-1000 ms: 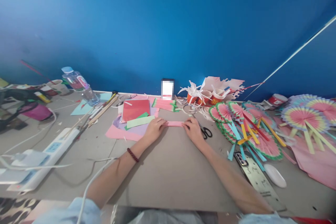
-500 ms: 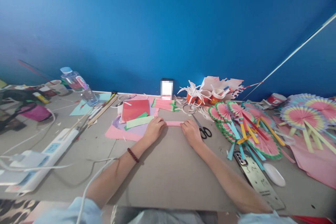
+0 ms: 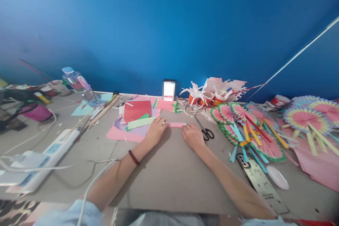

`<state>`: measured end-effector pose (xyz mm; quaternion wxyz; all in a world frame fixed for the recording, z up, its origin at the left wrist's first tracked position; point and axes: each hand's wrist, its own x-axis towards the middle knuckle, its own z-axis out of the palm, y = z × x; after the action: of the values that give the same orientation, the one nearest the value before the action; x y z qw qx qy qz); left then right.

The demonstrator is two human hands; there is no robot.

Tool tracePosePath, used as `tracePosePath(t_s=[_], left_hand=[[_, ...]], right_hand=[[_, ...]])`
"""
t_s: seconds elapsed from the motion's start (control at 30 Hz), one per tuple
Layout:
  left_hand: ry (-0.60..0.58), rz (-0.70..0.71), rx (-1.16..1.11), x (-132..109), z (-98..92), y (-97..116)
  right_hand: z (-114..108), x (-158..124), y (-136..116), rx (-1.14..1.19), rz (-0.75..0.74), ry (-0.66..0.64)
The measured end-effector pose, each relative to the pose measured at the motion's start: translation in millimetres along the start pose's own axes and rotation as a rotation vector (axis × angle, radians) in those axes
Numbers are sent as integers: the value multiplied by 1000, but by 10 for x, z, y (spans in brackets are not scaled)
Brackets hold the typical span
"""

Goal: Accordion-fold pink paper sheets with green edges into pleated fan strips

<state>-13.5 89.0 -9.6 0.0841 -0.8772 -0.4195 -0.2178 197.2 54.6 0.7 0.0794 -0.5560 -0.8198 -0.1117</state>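
Note:
A narrow folded strip of pink paper (image 3: 175,125) with green tips lies flat on the table between my hands. My left hand (image 3: 156,129) has its closed fingers at the strip's left end, and my right hand (image 3: 192,135) has curled fingers on its right end. Just beyond sits a pleated pink paper piece with green edges (image 3: 166,105). Black-handled scissors (image 3: 208,134) rest against the right side of my right hand. Left of my left hand, a pale green paper strip (image 3: 140,123) lies over a red paper packet (image 3: 137,111) and pink and purple sheets.
A power strip (image 3: 54,148), cables and a water bottle (image 3: 81,85) are on the left. Finished-looking pleated paper fans (image 3: 243,116), a phone (image 3: 261,182) and a white mouse (image 3: 277,177) lie on the right. Red cups (image 3: 219,97) stand by the blue wall.
My right fingers have shifted slightly down and toward me along the strip's end, and green tips now show at both ends. My left hand stays nearly in place.

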Motion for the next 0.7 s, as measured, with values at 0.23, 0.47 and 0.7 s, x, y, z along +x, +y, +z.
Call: tracePosePath(t_s=[0.23,0.47,0.7], left_hand=[[-142,61,130,-46,-50,101],[-171,44,168,-70,-112,235],[-146,0,74,-33,-65,83]], right_hand=[[-58,-4,-59,-30,8,-56],[-67,-23,-86,-23,32,-67],[-67,-31,-99,-21,52,-69]])
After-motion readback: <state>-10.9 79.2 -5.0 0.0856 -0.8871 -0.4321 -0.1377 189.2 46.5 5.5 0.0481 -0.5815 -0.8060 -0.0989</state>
